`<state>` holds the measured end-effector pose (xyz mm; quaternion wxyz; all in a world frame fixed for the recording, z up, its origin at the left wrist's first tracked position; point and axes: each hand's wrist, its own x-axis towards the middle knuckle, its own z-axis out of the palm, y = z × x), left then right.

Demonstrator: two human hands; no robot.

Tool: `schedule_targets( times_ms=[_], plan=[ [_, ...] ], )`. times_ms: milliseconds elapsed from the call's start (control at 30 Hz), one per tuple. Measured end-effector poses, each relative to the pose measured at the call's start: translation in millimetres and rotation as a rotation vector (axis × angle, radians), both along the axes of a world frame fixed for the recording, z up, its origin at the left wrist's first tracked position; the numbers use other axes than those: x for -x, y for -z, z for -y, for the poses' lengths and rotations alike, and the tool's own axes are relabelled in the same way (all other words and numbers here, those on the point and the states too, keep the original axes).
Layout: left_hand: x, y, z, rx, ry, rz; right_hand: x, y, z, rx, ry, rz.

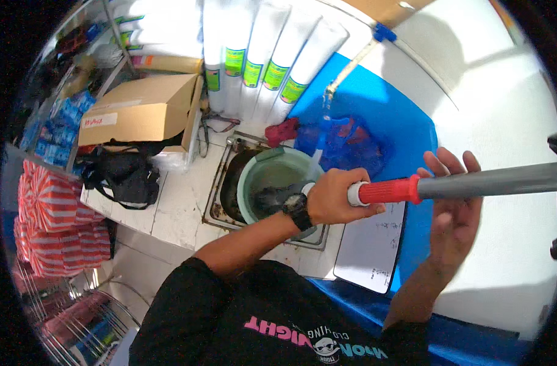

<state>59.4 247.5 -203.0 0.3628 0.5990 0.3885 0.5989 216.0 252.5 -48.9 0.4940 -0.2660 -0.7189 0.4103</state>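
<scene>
My left hand (339,196), with a dark watch at the wrist, is closed round the pale lower shaft of a mop-like pole (492,183). This pole has a red sleeve and a long grey tube reaching to the right edge. Past my left hand its pale end dips toward a dark, blurred mass (271,199) in the basin, perhaps a mop head. Behind the grey tube is my right hand (454,210), fingers stretched and apart; whether it touches the tube I cannot tell. The pale green basin (246,183) of cloudy water sits in a metal sink (212,210).
Water falls from a pipe tap (332,91) into the basin. A blue plastic bag (351,146) lies behind it. A white board (370,247) is right of the sink. Leftward are a black bag (124,177), a cardboard box (138,110) and wrapped white cylinders (254,55).
</scene>
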Motion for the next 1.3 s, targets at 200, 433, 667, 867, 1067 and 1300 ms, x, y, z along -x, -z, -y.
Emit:
schedule_targets(
  times_ms=[200, 433, 667, 867, 1067, 1300],
  plan=[
    [24.3, -44.5, -20.6, -0.288, 0.179, -0.028, -1.0, -61.8, -15.9, -0.268, 0.017, 0.165],
    [14.2, -63.3, -27.1, -0.459, 0.019, 0.105, 55.1, -40.2, -5.2, -0.416, 0.484, -0.027],
    [29.7, -71.8, -36.8, -0.113, 0.617, 0.043, 44.3, -53.8, -56.7, -0.108, -0.687, 0.049],
    [3.6, -72.4, -36.2, -0.283, 0.265, 0.009, 51.9, -43.4, -34.9, 0.065, -0.199, -0.326],
    [7.4, -49.6, -23.4, -0.441, 0.117, 0.051, 66.7, -11.4, -6.6, 0.041, 0.209, -0.341],
    [21.4, -99.3, -52.5, 0.117, 1.105, -0.029, 56.1, -53.5, -66.4, 0.199, -1.430, -0.179]
  ],
)
